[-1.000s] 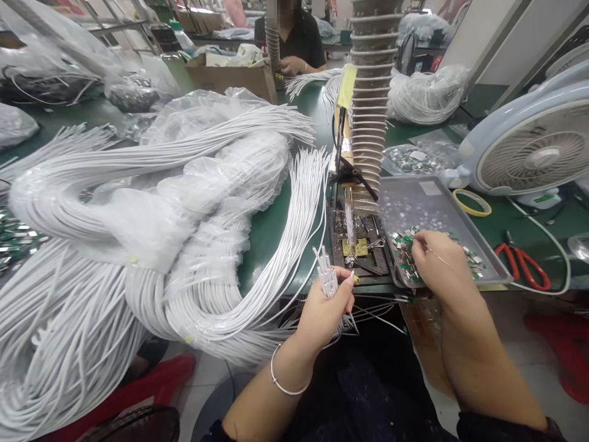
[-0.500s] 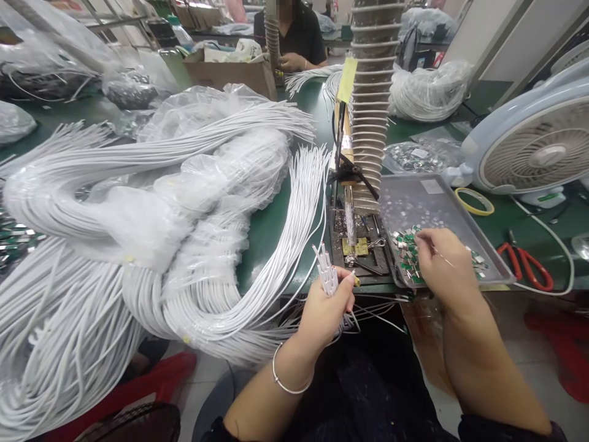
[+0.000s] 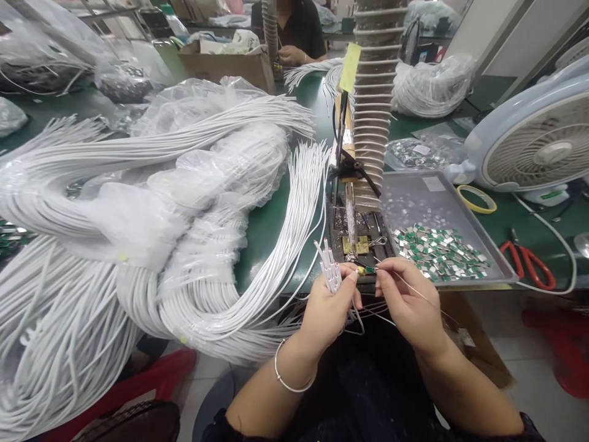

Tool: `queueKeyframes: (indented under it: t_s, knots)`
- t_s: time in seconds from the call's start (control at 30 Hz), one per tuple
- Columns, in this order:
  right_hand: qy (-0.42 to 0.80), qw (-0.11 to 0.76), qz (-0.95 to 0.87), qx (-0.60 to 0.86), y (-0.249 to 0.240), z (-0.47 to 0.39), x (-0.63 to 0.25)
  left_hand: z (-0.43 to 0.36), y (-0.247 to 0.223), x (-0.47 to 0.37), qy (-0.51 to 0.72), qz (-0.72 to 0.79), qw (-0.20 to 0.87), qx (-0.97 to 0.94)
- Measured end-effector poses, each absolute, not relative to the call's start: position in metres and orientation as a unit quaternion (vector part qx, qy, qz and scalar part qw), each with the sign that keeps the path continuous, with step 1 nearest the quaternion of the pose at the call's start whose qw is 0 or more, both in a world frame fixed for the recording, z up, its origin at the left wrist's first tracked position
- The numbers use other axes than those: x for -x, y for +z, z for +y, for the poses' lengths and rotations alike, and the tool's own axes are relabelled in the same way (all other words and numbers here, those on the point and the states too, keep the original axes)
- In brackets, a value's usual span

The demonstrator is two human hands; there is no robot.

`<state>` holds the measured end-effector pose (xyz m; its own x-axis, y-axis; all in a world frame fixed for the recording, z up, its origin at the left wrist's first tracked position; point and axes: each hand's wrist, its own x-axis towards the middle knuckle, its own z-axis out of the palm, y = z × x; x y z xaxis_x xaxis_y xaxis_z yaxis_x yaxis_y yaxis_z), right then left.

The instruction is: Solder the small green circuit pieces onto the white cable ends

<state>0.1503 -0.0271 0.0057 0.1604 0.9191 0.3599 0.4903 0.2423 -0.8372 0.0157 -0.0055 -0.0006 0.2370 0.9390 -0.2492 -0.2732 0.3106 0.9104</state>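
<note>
My left hand (image 3: 332,302) is closed around a bundle of short white cable ends (image 3: 329,267), which point upward with reddish tips. At its thumb tip shows a small yellow piece (image 3: 361,270) I cannot make out clearly. Close beside it, my right hand (image 3: 407,301) pinches a small green circuit board (image 3: 369,269), partly hidden by the fingertips. A thin solder wire (image 3: 416,291) also runs through that hand. Just beyond both hands, a soldering iron (image 3: 351,215) is fixed tip down over a dark stand (image 3: 338,245) with a yellow sponge-like pad (image 3: 356,245).
A grey tray (image 3: 478,230) with many small green boards lies to the right, by red-handled pliers (image 3: 529,261), a tape roll (image 3: 477,199) and a fan (image 3: 543,147). Large white cable bundles (image 3: 197,307) cover the left. A ribbed hose (image 3: 375,110) hangs ahead. Another person (image 3: 294,37) sits opposite.
My right hand has moved left from the tray to beside my left hand, with a small green board at its fingertips. My left hand still holds the cables.
</note>
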Motion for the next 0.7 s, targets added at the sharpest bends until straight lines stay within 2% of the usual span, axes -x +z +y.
queueKeyframes:
  t_s: [0.47,0.7]
  knots:
    - [0.22,0.508,-0.621,0.555,0.001,-0.022,-0.14,-0.008,0.007,-0.014,0.476,0.404,0.669,-0.402]
    - [0.045,0.509,-0.698,0.501,-0.004,-0.024,-0.142,-0.006,0.013,-0.017,0.479,0.416,0.677,-0.373]
